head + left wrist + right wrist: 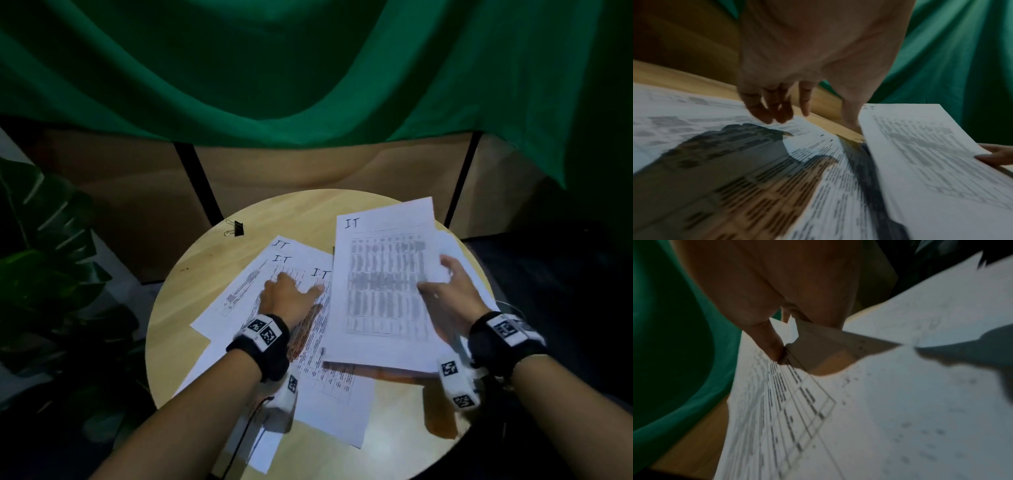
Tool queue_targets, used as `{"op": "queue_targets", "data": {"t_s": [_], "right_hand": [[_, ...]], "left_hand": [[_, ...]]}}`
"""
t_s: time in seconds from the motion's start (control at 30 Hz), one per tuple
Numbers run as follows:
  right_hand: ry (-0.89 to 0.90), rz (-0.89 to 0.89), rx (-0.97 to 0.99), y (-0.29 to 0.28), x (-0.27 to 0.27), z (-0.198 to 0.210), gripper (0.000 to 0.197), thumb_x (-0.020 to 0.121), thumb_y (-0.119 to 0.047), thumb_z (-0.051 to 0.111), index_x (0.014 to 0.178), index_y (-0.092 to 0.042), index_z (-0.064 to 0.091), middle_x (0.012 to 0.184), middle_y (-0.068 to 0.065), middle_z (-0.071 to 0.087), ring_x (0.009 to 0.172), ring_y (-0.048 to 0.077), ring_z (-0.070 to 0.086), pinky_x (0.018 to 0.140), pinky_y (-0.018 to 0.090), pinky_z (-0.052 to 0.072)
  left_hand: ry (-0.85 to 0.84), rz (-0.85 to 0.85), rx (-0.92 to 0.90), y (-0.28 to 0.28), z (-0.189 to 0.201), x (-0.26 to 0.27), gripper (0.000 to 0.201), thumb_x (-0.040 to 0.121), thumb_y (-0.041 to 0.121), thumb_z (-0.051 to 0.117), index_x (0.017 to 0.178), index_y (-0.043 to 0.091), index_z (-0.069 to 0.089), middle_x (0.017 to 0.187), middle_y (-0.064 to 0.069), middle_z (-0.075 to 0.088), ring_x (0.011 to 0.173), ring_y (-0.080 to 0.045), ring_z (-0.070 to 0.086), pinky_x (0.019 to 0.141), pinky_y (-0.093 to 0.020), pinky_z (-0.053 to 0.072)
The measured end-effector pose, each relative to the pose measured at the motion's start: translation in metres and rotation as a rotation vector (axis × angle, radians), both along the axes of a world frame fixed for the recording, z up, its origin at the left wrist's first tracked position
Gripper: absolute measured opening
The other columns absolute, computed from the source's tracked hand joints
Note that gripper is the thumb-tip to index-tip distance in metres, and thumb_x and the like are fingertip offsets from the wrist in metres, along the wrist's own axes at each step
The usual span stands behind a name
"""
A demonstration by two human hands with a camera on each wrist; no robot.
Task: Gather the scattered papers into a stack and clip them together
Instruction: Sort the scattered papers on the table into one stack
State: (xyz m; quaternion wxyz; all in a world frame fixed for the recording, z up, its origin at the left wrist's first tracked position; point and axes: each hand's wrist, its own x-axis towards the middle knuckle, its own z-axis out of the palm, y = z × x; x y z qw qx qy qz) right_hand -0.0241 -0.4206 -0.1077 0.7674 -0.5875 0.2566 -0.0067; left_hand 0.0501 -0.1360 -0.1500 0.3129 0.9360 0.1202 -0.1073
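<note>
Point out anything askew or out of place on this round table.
The papers under the left hand lie fanned at differing angles, some overhanging the near edge of the table. The right hand pinches a raised sheet. The binder clip sits apart near the far left rim, unused. Nothing looks torn.

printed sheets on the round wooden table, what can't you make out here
- Printed text on the white sheets: blurred in all views.
- Sheet count: overlaps hide it.
- Right hand fingers: behind the lifted sheet, head view.
- Black binder clip: too small for detail.
</note>
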Motion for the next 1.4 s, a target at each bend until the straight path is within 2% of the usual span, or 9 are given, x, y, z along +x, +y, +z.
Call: {"op": "queue_targets", "data": {"t_s": [0.17,0.4,0.5,0.73,0.9,1.03,1.17,1.3,1.4], "right_hand": [[0.195,0.061,-0.321,-0.071,0.025,-0.037,0.099,0.092,0.005,0.072,0.166,-0.018,0.012,0.166,0.015,0.029,0.143,0.04,0.042,0.101,0.045,0.048],[0.279,0.072,-0.673,-0.095,0.049,-0.064,0.046,0.088,0.011,0.068,0.133,0.005,0.056,0.128,0.023,0.068,0.109,0.038,0.064,0.092,0.043,0.052],[0.294,0.084,-0.816,-0.098,0.05,-0.068,0.039,0.091,0.004,0.065,0.129,0.0,0.059,0.113,0.016,0.067,0.098,0.032,0.06,0.081,0.034,0.044],[0.331,0.101,-1.097,-0.102,0.042,-0.07,0.021,0.086,-0.005,0.069,0.106,-0.006,0.064,0.112,0.025,0.071,0.097,0.043,0.066,0.084,0.044,0.057],[0.306,0.082,-1.15,-0.089,0.032,-0.059,0.079,0.087,-0.023,0.079,0.156,-0.014,0.041,0.153,0.031,0.038,0.144,0.047,0.034,0.115,0.053,0.038],[-0.031,0.238,-0.971,-0.034,0.018,-0.033,0.087,0.085,-0.043,0.083,0.157,-0.015,0.042,0.15,0.015,0.045,0.144,0.031,0.041,0.113,0.043,0.04],[-0.014,0.369,-0.4,0.04,0.013,-0.016,0.102,0.074,-0.052,0.09,0.157,-0.024,0.038,0.134,-0.001,0.059,0.123,0.021,0.06,0.104,0.042,0.05],[-0.033,0.392,-0.137,0.082,0.017,-0.028,0.049,0.083,-0.026,0.089,0.125,-0.026,0.065,0.122,-0.003,0.074,0.108,0.018,0.073,0.096,0.043,0.057],[0.009,0.23,-0.173,0.089,0.012,-0.049,0.063,0.088,-0.009,0.081,0.144,-0.016,0.054,0.133,-0.001,0.068,0.115,0.026,0.07,0.099,0.047,0.058]], "left_hand": [[0.258,-0.095,0.299,0.004,-0.014,-0.017,0.156,0.064,0.081,0.086,0.171,0.005,0.001,0.176,-0.029,0.009,0.164,-0.047,0.015,0.127,-0.066,0.03],[0.29,-0.088,0.238,-0.001,-0.017,-0.003,0.158,0.062,0.064,0.098,0.169,-0.002,0.002,0.167,-0.029,0.038,0.148,-0.046,0.047,0.115,-0.055,0.051],[0.256,-0.053,0.334,-0.004,-0.013,-0.008,0.148,0.061,0.066,0.098,0.167,0.003,0.016,0.169,-0.031,0.025,0.157,-0.048,0.029,0.121,-0.061,0.042],[0.215,-0.035,0.186,-0.009,0.001,-0.016,0.095,0.071,0.045,0.101,0.14,0.005,0.051,0.132,-0.013,0.067,0.12,-0.035,0.068,0.093,-0.04,0.06],[-0.016,-0.013,-0.03,0.004,0.021,-0.025,0.021,0.092,0.023,0.086,0.097,0.02,0.066,0.114,-0.018,0.075,0.077,-0.022,0.067,0.068,-0.031,0.055],[-0.294,-0.032,-0.209,0.036,0.059,-0.021,0.019,0.092,0.02,0.086,0.092,0.022,0.067,0.091,-0.001,0.076,0.072,-0.023,0.07,0.062,-0.03,0.053],[-0.283,0.044,-0.623,0.055,0.097,-0.018,0.023,0.093,0.003,0.083,0.109,-0.001,0.066,0.098,-0.016,0.083,0.078,-0.033,0.081,0.062,-0.041,0.064],[-0.195,0.089,-0.614,0.051,0.082,-0.02,0.021,0.098,0.015,0.082,0.106,0.004,0.066,0.107,-0.019,0.079,0.071,-0.022,0.068,0.06,-0.029,0.051],[-0.045,0.057,-0.338,0.065,0.046,-0.011,0.056,0.095,0.051,0.08,0.13,0.012,0.062,0.136,-0.009,0.064,0.113,-0.024,0.068,0.095,-0.038,0.055]]}}
